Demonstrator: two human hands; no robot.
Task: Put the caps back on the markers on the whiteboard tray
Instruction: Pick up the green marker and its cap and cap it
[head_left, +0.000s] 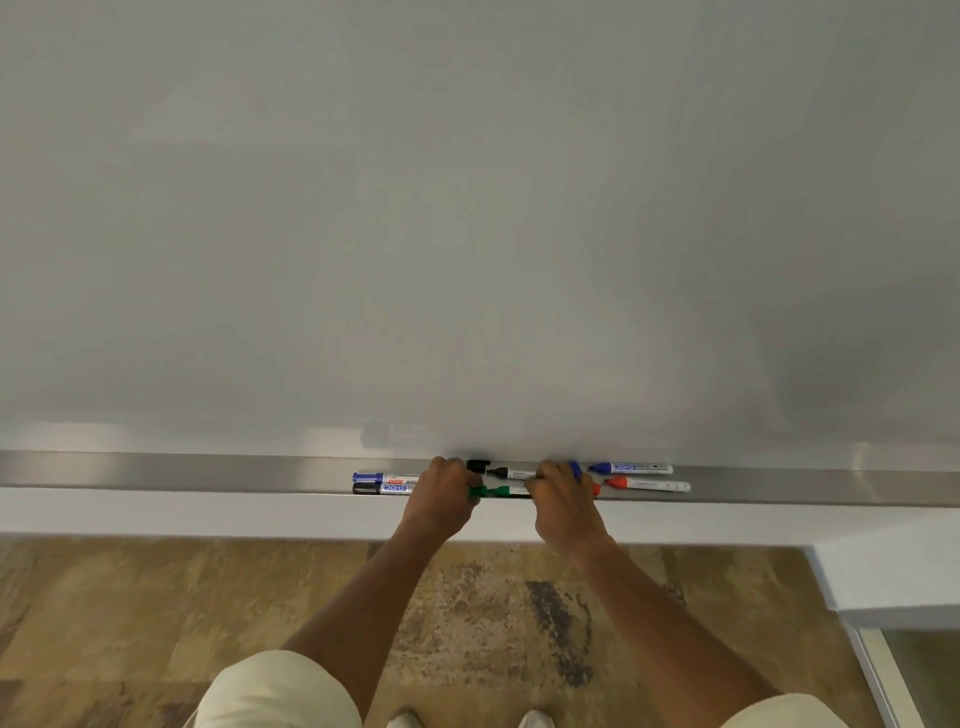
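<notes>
The steel whiteboard tray carries several markers. My left hand pinches a green cap. My right hand grips the green marker, whose tip points left and sits right at the cap's mouth. Behind them lie a loose black cap and an uncapped black marker. Right of my right hand, an uncapped blue marker and an uncapped red marker lie with a blue cap and a red cap beside their tips. At the left lie a capped blue marker and a capped black marker.
The blank whiteboard fills the upper view. A white ledge runs below the tray, above a patterned brown floor. A white frame with glass stands at the lower right. My shoes show at the bottom edge.
</notes>
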